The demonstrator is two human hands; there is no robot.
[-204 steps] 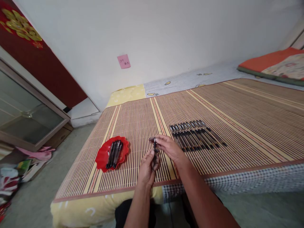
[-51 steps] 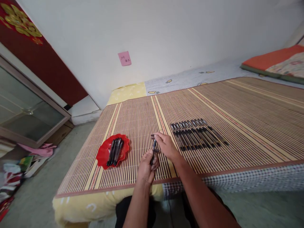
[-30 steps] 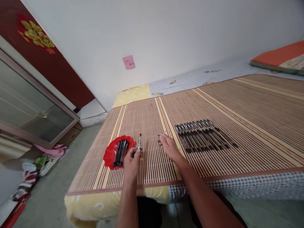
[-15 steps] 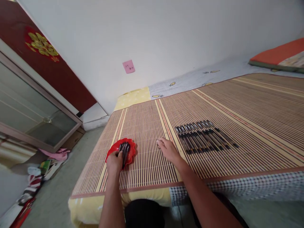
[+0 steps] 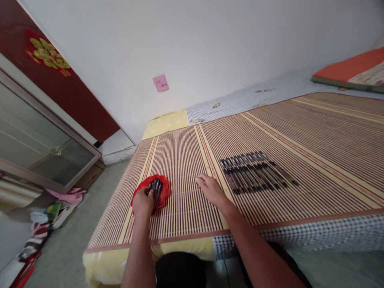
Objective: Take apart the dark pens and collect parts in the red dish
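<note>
My left hand (image 5: 143, 203) is at a red dish with a scalloped rim (image 5: 166, 195), its fingers closed on dark pens (image 5: 156, 189) bunched in the dish. How many of them it grips is hidden by the hand. My right hand (image 5: 212, 189) hovers low over the striped mat, fingers curled together and thumb against them, with nothing visible in its grasp. To its right lies a neat row of several dark pens (image 5: 249, 174), side by side and slanted, capped ends away from me.
The bamboo mat (image 5: 183, 160) covers a bed against a white wall. A folded orange quilt (image 5: 345, 70) rests at the far right. On the left are a glass-panelled door (image 5: 51, 148) and shoes and cloths (image 5: 40, 224) on the floor.
The view has shifted slightly, so everything sits a little further left. Both hands keep nearly the same places, the left still at the pens in the dish.
</note>
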